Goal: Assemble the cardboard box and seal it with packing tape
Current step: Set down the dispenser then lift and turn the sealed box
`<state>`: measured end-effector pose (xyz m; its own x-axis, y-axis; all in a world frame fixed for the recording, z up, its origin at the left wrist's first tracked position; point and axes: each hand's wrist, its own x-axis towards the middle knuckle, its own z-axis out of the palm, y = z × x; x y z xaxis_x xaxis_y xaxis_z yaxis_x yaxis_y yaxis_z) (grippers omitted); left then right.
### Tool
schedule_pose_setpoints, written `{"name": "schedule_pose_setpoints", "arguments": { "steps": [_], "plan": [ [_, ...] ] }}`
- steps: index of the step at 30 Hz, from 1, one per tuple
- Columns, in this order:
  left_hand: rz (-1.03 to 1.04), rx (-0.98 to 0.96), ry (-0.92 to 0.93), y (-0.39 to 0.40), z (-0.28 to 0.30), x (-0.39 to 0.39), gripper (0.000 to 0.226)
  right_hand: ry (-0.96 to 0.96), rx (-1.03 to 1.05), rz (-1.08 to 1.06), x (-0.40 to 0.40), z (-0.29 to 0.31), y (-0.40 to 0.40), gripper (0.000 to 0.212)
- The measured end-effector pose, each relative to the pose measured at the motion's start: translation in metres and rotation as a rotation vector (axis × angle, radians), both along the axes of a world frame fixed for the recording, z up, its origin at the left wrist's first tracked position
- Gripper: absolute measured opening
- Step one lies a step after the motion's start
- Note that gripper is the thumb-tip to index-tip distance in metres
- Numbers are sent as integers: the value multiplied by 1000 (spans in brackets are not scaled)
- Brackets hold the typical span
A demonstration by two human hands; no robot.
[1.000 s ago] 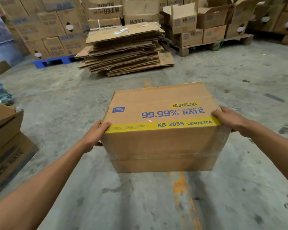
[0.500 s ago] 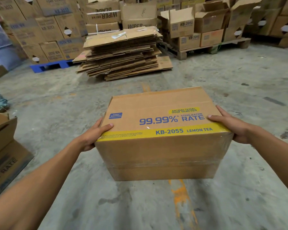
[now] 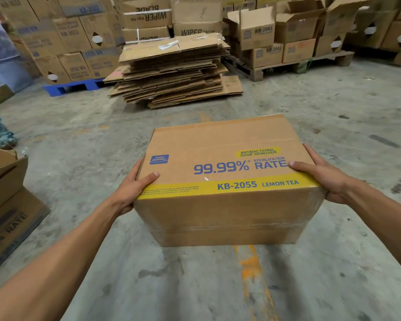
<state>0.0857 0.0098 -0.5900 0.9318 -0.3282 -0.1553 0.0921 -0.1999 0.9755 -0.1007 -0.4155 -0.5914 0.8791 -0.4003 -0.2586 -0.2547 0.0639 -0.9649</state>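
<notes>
The cardboard box (image 3: 227, 181) hangs in the air above the floor (image 3: 333, 112), tilted so its taped face (image 3: 225, 225) turns toward the person. The left hand (image 3: 134, 188) and right hand (image 3: 322, 177) clamp opposite ends, thumbs on top and fingers curled underneath, probably to carry it level now that the seam looks sealed.

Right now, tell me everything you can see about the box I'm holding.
The box is brown corrugated cardboard, closed and held off the concrete floor, slightly tilted. Its upper face reads "99.99% sterilization rate" in blue, above a yellow band marked KB-2055 Lemon Tea. Clear tape runs across the near face. The left hand and right hand clasp opposite ends, thumbs on top.
</notes>
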Motion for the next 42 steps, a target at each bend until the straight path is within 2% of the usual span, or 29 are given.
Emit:
{"name": "schedule_pose_setpoints", "arguments": {
  "steps": [2, 4, 8, 12, 15, 18, 24, 36, 42],
  "plan": [
    [-29, -35, -52, -1, -1, 1, 66, -58, -36, 14, -2, 2, -2, 101],
    [-38, -85, -131, 0, -3, 6, 73, -144, -124, 5, -3, 6, -1, 112],
    [17, -38, -327, -4, -18, -8, 94, -272, -377, -72, -17, -16, 16, 97],
    [69, -17, -405, -11, -53, -27, 94, -252, -611, -160, -36, -44, 17, 98],
    [113, -4, -460, -16, -57, -28, 94, -221, -705, -201, -37, -45, 17, 94],
    [147, 33, -470, -14, -65, -33, 98, -169, -779, -177, -41, -55, 22, 101],
    [74, -2, -405, -12, -66, -26, 80, -114, -792, -112, -44, -50, 19, 99],
    [74, -32, -130, 1, -62, 7, 81, -97, -662, -103, 15, -50, 26, 81],
    [105, 20, 0, 14, -87, -4, 74, 17, -557, -111, 20, -72, 38, 78]
  ]
}}
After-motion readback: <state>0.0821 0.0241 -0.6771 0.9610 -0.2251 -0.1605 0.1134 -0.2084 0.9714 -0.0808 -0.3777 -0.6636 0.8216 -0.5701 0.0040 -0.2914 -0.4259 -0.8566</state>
